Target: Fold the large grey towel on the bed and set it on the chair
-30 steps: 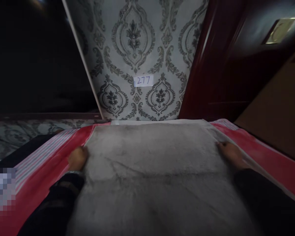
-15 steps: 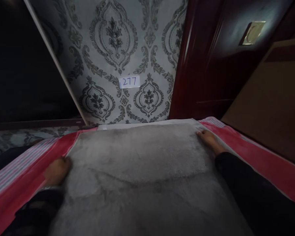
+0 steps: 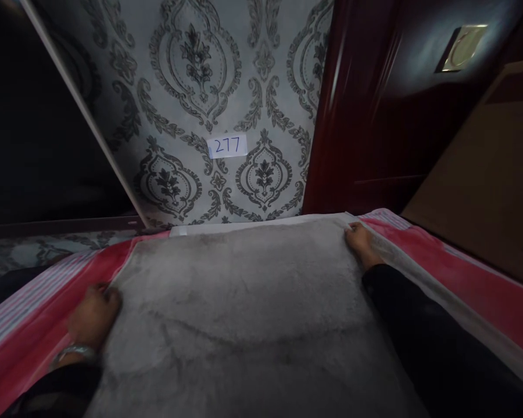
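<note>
A grey plush blanket (image 3: 244, 290) lies spread in front of me, its pile marked by creases running across the middle. At its left edge my left hand (image 3: 95, 313) is closed, the fingers curled over the border. My right hand (image 3: 359, 241) pinches the blanket close to its far right corner, with the forearm resting along the right side. A strip of white cloth (image 3: 287, 220) shows past the far edge. Underneath, a red cloth with striped borders (image 3: 414, 244) sticks out on both sides. The undersides of my fingers are hidden.
Patterned wallpaper (image 3: 270, 104) with a paper label reading 277 (image 3: 227, 146) rises directly behind. A dark screen-like panel (image 3: 43, 128) stands at left. On the right are a dark red door (image 3: 375, 133) and a large cardboard box (image 3: 483, 174).
My right hand has shifted slightly left and up at the far right corner. My left hand has moved a little left along the blanket's edge. The view has tilted slightly.
</note>
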Demonstrator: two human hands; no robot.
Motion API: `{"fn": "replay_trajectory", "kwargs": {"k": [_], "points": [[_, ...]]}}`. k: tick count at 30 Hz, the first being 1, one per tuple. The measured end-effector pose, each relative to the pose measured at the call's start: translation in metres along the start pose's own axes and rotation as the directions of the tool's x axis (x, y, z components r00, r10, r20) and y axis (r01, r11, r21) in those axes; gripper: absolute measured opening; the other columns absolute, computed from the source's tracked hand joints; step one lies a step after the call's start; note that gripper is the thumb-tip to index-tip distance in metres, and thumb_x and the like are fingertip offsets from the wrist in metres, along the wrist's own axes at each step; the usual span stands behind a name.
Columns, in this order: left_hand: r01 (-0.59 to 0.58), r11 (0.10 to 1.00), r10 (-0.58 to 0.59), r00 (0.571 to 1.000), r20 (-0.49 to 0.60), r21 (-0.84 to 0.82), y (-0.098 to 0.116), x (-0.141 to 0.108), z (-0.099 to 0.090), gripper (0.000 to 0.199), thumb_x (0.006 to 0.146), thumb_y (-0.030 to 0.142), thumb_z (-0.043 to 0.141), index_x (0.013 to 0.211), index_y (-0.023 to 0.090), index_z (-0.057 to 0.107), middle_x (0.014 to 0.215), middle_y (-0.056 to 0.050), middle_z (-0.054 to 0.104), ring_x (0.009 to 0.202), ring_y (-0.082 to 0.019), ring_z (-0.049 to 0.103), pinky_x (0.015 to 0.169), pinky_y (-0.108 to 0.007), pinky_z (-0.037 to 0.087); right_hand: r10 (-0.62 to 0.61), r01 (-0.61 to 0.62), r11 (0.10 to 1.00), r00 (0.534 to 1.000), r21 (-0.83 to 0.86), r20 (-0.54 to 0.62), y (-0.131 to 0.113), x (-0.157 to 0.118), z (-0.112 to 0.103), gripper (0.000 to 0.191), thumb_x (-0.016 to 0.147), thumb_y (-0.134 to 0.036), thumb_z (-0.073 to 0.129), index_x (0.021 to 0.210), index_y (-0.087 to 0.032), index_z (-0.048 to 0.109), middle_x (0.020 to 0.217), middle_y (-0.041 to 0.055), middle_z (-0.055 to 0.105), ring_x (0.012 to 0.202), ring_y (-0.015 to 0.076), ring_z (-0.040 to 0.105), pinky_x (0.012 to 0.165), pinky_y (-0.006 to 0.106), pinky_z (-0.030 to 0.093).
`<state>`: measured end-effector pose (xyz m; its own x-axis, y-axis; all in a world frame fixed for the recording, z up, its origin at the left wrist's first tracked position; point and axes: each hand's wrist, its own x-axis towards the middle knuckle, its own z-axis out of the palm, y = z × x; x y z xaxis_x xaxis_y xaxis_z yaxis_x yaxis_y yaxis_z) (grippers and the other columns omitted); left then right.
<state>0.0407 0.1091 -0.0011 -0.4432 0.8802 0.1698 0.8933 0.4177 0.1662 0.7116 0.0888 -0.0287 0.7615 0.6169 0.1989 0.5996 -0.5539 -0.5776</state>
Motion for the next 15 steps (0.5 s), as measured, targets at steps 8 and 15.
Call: {"fn": "replay_trajectory", "kwargs": {"k": [8, 15], "points": [[-0.674, 0.733, 0.676, 0.737, -0.007, -0.091, 0.093, -0.038, 0.001, 0.064, 0.090, 0.041, 0.042, 0.147, 0.013, 0.045, 0.152, -0.013, 0.050, 0.145, -0.027, 0.039, 0.120, -0.040, 0.029, -0.692, 0.726, 0.679, 0.683, -0.109, 0.233, -0.077, -0.101, 0.027, 0.059, 0.101, -0.047, 0.039, 0.154, -0.023, 0.040, 0.164, 0.0129, 0.027, 0.150, 0.0347, 0.024, 0.117, 0.056, 0.028], [-0.896, 0.380, 0.924, 0.353, 0.150, -0.230, 0.179, -0.105, 0.055, 0.063, 0.098, 0.055, 0.039, 0.156, 0.029, 0.037, 0.165, -0.009, 0.029, 0.153, -0.032, 0.022, 0.122, -0.059, 0.017, -0.775, 0.886, 0.461, 0.371, 0.057, 0.512, -0.096, -0.166, 0.061, 0.063, 0.103, -0.057, 0.027, 0.159, -0.029, 0.031, 0.165, 0.0060, 0.027, 0.152, 0.0286, 0.023, 0.121, 0.054, 0.022]]}}
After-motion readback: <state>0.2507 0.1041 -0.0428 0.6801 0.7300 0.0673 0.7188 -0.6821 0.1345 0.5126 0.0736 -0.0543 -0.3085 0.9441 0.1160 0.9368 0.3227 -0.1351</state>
